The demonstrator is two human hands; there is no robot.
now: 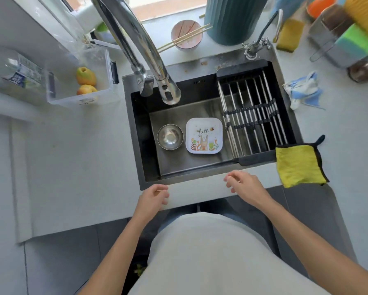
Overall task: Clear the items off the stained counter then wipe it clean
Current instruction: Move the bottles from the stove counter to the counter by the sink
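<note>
One word could be read: "hello", in dark handwritten script, stood on the square white plate (204,135) lying in the sink (144,133), just right of the small steel bowl (170,136). The word sat in the plate's upper half, above a drawn rabbit among leaves, with a small bee at its right end.

Well to the left of the sink, a clear plastic bottle (15,75) carried a blue and white label, but its print was too blurred to read. A small sticker on the front wall of the clear container (83,101) beside the bottle was likewise illegible.
</note>
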